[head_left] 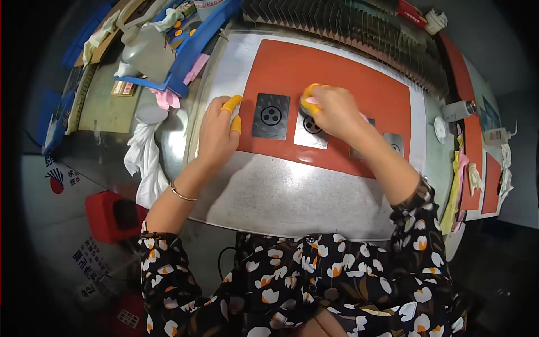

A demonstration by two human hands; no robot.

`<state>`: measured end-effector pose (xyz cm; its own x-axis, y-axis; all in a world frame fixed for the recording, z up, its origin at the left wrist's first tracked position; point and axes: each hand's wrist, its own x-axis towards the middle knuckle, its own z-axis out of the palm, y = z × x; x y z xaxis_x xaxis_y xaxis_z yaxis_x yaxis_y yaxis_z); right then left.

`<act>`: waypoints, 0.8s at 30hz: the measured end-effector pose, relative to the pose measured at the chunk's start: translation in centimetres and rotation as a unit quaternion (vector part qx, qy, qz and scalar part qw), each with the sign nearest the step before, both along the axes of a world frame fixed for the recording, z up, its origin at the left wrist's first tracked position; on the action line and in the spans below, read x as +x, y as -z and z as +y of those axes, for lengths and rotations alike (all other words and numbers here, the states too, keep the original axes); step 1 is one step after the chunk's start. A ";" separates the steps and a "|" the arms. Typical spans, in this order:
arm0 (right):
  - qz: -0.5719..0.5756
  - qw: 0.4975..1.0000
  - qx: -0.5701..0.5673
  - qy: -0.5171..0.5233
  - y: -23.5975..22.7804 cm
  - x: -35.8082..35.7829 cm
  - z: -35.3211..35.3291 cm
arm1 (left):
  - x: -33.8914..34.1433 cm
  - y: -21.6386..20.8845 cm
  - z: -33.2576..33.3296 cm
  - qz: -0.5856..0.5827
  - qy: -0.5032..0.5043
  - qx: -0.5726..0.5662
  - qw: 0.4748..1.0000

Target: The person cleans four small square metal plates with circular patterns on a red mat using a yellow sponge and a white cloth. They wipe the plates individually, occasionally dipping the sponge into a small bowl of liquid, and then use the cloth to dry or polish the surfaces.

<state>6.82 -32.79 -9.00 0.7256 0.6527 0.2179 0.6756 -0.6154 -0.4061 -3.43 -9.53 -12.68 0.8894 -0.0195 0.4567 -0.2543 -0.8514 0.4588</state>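
Observation:
Several metal plates lie in a row on a red-orange mat: a dark grey plate (270,132) at the left, a brighter silver plate (310,139) beside it, and a grey plate (394,140) at the right. One more is mostly covered by my right forearm. My right hand (337,109), with yellow finger cots, is closed over the silver plate's upper part; a bit of pink cloth (312,101) shows between its fingers. My left hand (218,130), finger cots on thumb and forefinger, rests open at the mat's left edge, left of the dark plate, holding nothing.
The red-orange mat (331,62) lies on a pale worktop (269,194). Behind it stands a long rack of thin upright sheets (342,31). At the left are a blue tray (193,56), a plastic jug (149,53) and a white cloth (147,163); at the right, a bottle (457,110).

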 end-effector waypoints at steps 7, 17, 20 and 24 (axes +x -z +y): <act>0.228 0.941 0.195 0.157 -10.1 -5.2 -15.1 | -1.8 -3.7 -4.6 0.354 0.081 -0.348 0.864; 0.063 0.918 0.127 0.371 -12.6 -0.3 -33.6 | -0.1 -4.1 -8.3 0.380 0.065 -0.501 0.775; -0.099 0.910 0.031 0.402 -10.8 4.7 -38.9 | 0.2 -3.3 -9.2 0.353 0.067 -0.552 0.752; -0.146 0.885 -0.147 0.416 -11.9 8.0 -36.9 | -0.6 -3.1 -8.5 0.347 0.056 -0.563 0.748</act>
